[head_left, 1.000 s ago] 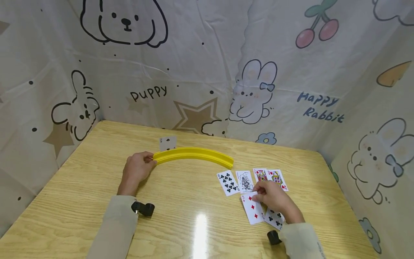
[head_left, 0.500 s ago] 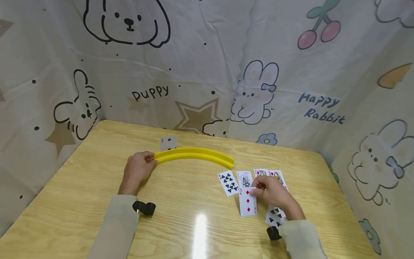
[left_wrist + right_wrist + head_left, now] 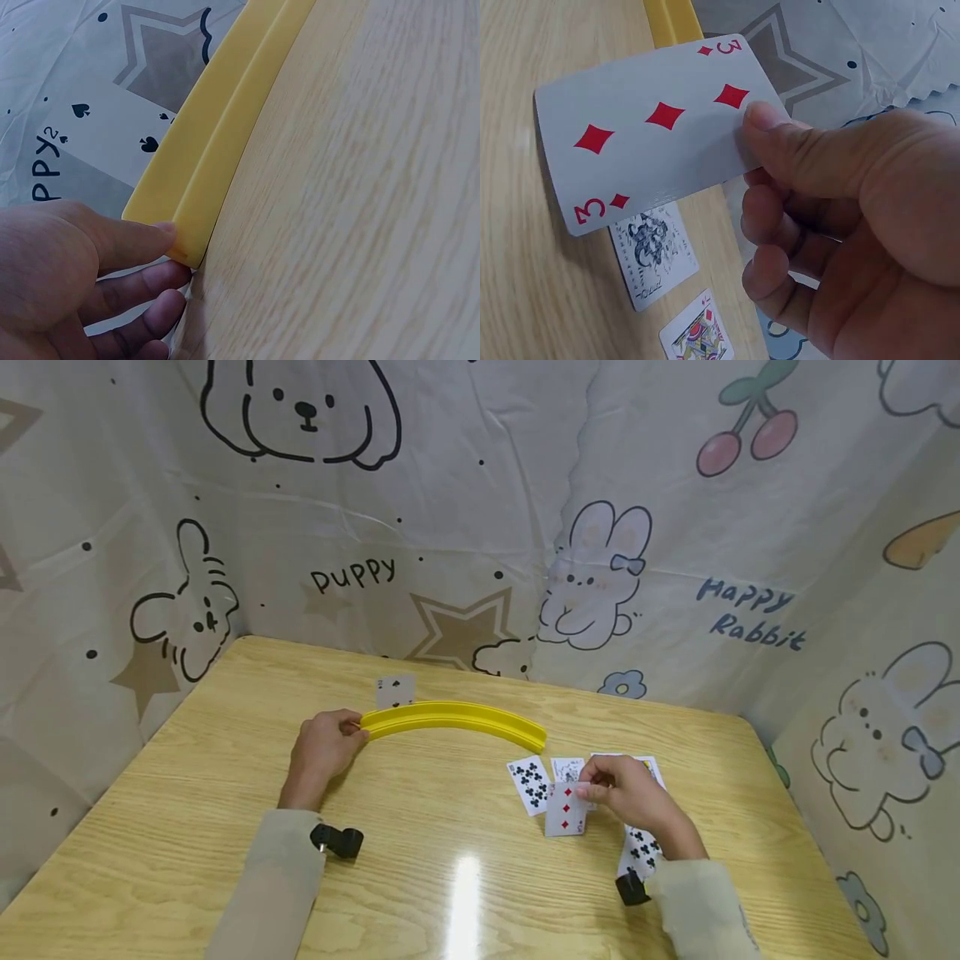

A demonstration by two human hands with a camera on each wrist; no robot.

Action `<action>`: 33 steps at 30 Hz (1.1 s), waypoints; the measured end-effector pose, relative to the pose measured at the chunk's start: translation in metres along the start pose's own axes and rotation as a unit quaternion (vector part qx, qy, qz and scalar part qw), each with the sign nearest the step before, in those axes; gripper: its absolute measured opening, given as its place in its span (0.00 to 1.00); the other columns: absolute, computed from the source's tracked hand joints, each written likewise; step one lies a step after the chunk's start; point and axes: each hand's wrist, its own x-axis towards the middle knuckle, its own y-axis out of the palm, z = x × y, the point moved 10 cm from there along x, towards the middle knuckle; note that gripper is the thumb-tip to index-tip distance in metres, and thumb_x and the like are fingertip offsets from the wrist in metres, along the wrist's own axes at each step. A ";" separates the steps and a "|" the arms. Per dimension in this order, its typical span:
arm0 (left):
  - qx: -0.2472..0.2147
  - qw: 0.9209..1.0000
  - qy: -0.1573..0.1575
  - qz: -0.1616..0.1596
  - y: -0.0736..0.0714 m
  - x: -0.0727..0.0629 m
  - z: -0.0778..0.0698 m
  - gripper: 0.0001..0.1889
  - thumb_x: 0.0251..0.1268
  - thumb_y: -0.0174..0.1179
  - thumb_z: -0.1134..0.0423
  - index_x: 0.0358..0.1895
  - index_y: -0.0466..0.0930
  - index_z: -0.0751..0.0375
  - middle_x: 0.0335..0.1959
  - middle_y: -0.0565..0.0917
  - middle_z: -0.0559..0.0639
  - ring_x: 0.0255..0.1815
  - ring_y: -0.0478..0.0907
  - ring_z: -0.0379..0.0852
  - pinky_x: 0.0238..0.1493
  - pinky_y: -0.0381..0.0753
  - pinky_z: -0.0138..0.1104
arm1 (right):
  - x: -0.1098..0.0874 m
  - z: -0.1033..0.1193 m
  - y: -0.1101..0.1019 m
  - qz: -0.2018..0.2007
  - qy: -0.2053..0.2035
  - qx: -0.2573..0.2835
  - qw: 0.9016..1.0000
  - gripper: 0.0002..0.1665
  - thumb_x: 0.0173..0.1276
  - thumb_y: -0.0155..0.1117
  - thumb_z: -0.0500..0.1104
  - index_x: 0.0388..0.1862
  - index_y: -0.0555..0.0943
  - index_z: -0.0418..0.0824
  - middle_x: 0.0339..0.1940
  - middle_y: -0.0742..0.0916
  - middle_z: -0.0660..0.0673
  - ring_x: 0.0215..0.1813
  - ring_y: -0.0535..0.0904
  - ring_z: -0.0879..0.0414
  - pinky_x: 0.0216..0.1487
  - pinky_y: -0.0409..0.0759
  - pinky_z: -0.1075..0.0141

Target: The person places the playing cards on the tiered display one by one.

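Observation:
My right hand pinches a three of diamonds between thumb and fingers, tilted up above the table. At the left end of a curved yellow card holder, my left hand grips the tip, thumb on its front face and fingers behind, as the left wrist view shows. A two of spades stands upright in the holder near that end. Beneath and around the right hand lie a ten of clubs, a black-and-white joker and a jack of diamonds, partly covered in the head view.
Another clubs card lies under the right wrist. A wooden table carries everything, with a bright light reflection near its front. Behind and beside it hangs a pale cloth printed with cartoon animals.
My right hand has lifted the three of diamonds and moved it up and left, turning it more upright. My left hand keeps its grip on the card holder.

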 end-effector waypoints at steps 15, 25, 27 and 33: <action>-0.007 1.000 -0.003 0.000 0.000 0.000 0.000 0.19 0.69 0.65 0.62 0.59 0.81 0.67 0.43 0.86 0.59 0.45 0.80 0.56 0.48 0.77 0.50 | 0.013 0.017 -0.005 -0.034 -0.011 -0.001 0.999 0.04 0.67 0.70 0.37 0.33 0.83 0.43 0.31 0.83 0.51 0.35 0.76 0.53 0.35 0.75 0.60; -0.005 1.000 -0.013 -0.002 -0.001 -0.001 0.003 0.19 0.69 0.65 0.62 0.59 0.81 0.67 0.43 0.86 0.58 0.43 0.81 0.55 0.47 0.78 0.49 | 0.026 0.031 -0.006 -0.063 -0.028 -0.003 0.998 0.04 0.67 0.70 0.39 0.33 0.83 0.44 0.31 0.84 0.51 0.33 0.77 0.54 0.32 0.76 0.63; -0.006 1.000 -0.013 -0.001 -0.001 -0.001 0.003 0.19 0.69 0.65 0.62 0.60 0.81 0.67 0.43 0.86 0.59 0.43 0.81 0.56 0.46 0.78 0.49 | 0.030 0.035 -0.004 -0.065 -0.032 0.004 0.997 0.04 0.68 0.70 0.39 0.33 0.83 0.43 0.31 0.84 0.51 0.33 0.77 0.54 0.32 0.76 0.63; -0.009 1.000 -0.006 -0.007 -0.002 0.000 0.000 0.19 0.69 0.65 0.62 0.59 0.81 0.67 0.43 0.86 0.60 0.43 0.81 0.56 0.46 0.78 0.50 | 0.041 0.041 0.002 -0.063 -0.030 0.019 0.997 0.04 0.68 0.70 0.38 0.33 0.83 0.43 0.32 0.84 0.50 0.33 0.76 0.53 0.31 0.76 0.63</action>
